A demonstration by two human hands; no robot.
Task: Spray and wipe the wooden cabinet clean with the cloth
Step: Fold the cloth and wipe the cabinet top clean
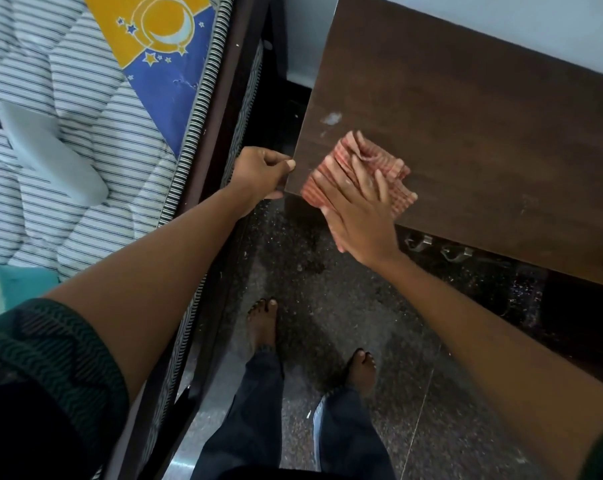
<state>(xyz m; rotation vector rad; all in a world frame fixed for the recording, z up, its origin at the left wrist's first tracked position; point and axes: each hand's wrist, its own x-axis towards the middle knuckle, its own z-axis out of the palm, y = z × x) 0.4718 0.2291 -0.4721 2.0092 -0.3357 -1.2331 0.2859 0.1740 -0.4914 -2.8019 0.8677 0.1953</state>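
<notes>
cloth at cabinet corner, bed close

Pretty dim indoor light here, soft and flat, shadows all mushy. The white-and-grey striped bedsheet upper left is the brightest bit, slightly washed out. The gap under the dark brown wooden cabinet top goes nearly black. The right hand and the red checked cloth under it are smeared with blur; the left hand looks sharper. The wide-angle lens bends the edges.
</notes>
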